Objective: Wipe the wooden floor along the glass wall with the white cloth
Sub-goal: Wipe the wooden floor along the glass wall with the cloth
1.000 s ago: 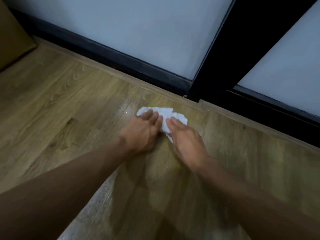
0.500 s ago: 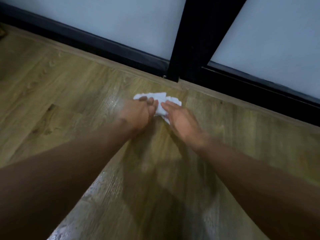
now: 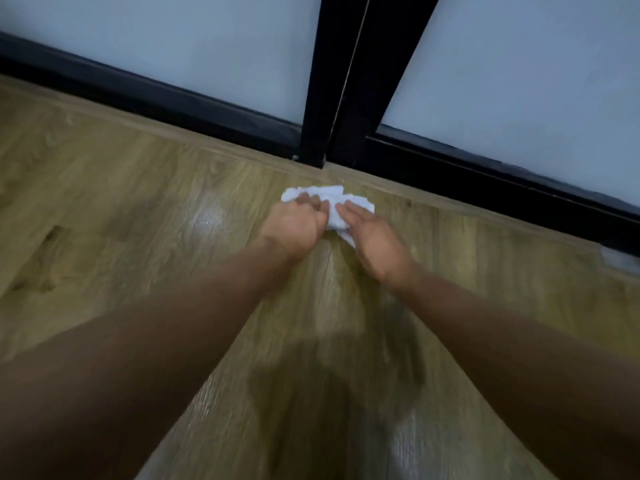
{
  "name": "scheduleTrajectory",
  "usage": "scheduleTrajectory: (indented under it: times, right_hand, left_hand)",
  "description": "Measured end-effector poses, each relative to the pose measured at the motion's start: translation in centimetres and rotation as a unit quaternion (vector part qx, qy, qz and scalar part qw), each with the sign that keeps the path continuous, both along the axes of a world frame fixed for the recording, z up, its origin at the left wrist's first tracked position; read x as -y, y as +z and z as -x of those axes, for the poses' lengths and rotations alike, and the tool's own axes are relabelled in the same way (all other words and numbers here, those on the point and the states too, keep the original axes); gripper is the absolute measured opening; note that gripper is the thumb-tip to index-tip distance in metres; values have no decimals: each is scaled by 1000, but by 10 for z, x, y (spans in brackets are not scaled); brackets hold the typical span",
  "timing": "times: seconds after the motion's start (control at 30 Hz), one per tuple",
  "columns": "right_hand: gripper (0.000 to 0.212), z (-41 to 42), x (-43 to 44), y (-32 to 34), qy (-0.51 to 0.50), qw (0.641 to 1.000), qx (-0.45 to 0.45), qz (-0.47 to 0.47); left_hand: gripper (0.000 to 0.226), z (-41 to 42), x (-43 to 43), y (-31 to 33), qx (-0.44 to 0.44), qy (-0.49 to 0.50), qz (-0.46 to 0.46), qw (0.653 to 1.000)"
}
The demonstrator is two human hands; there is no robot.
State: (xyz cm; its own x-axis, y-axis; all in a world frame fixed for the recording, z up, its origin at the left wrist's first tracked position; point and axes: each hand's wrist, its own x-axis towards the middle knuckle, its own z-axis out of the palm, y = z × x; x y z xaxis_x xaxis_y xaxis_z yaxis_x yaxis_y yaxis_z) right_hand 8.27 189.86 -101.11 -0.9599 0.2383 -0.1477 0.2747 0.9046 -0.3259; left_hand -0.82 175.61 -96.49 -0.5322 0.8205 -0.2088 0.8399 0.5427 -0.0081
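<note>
A crumpled white cloth (image 3: 333, 198) lies on the wooden floor (image 3: 138, 209), just in front of the black post (image 3: 332, 81) of the glass wall (image 3: 194, 46). My left hand (image 3: 294, 225) grips the cloth's left part with curled fingers. My right hand (image 3: 375, 242) presses flat on its right part, fingers straight. The near side of the cloth is hidden under both hands.
A black bottom rail (image 3: 166, 98) runs along the foot of the glass panels, with a narrow wooden strip before it. A wet sheen (image 3: 207, 216) shows on the boards left of the cloth. A pale patch (image 3: 620, 259) lies by the rail at far right.
Both hands and the cloth have slid right along the wall, from left of the black post to directly in front of it. My left fingers have curled over the cloth.
</note>
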Motion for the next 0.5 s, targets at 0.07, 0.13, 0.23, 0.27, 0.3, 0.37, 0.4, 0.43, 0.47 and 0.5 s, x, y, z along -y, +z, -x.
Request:
scheduleTrajectory:
  times: [0.07, 0.13, 0.23, 0.27, 0.3, 0.37, 0.4, 0.43, 0.47, 0.5]
  right_hand:
    - [50, -49, 23, -7, -14, 1000, -18, -20]
    - [53, -91, 38, -11, -13, 999, -15, -36]
    - [51, -89, 30, -5, -12, 999, -20, -33]
    - [49, -74, 21, -1, -11, 999, -18, -30]
    - [47, -56, 10, 4, -4, 1000, -20, -20]
    - [43, -14, -14, 17, 14, 1000, -24, 3]
    - [42, 3, -25, 22, 17, 1000, -19, 5]
    - [42, 16, -32, 26, 15, 1000, -9, 3]
    - [44, 23, -35, 27, 4, 1000, 6, 0]
    - [45, 22, -34, 26, -7, 1000, 14, -1]
  left_hand:
    - [49, -19, 21, -14, -49, -100, -56, 992]
    - [50, -39, 34, -21, -31, -158, -53, 985]
    - [51, -36, 33, -25, -18, -160, -9, 987]
    - [50, -28, 24, -21, -32, -144, -7, 989]
    - [48, -18, 13, -19, -43, -116, 0, 992]
    - [40, 0, -14, -9, -48, -41, 8, 998]
    - [36, 5, -27, -5, -50, -12, 13, 999]
    - [34, 7, -37, 0, -52, 10, 17, 998]
    - [34, 4, -42, 3, -56, 25, 27, 998]
    - [37, 0, -42, 3, -56, 34, 40, 997]
